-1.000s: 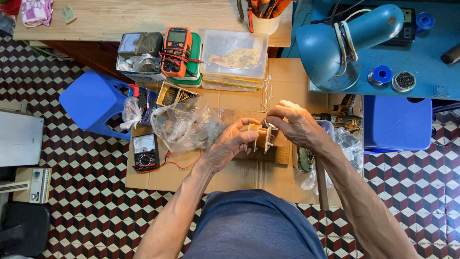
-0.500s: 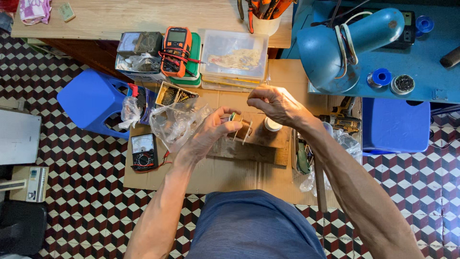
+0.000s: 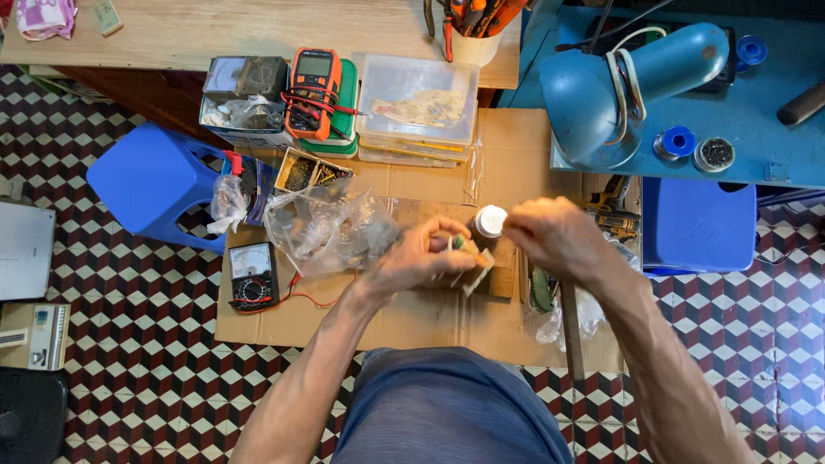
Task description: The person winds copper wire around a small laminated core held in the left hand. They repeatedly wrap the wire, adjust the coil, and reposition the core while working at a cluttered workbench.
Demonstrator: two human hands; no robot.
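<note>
- floor: checkered tile floor in red, white and black; flattened cardboard sheet laid on it as the work surface, wooden bench along the top edge
- far left: grey box cut off by the frame, blue plastic stool beside it
- on the cardboard: black analog meter with red lead, crumpled clear plastic bag just right of it
- behind: orange multimeter lying on a green case, clear lidded boxes stacked next to it (contents only a pale blur)
- left hand closed around a small part with a green bit showing, over a wood block; what the part is, can't tell
- white-capped bottle between the hands
- right hand pinched narrow at the fingertips; whatever it holds is too thin to make out
- right: blue desk lamp on a blue table, second blue stool below
</note>
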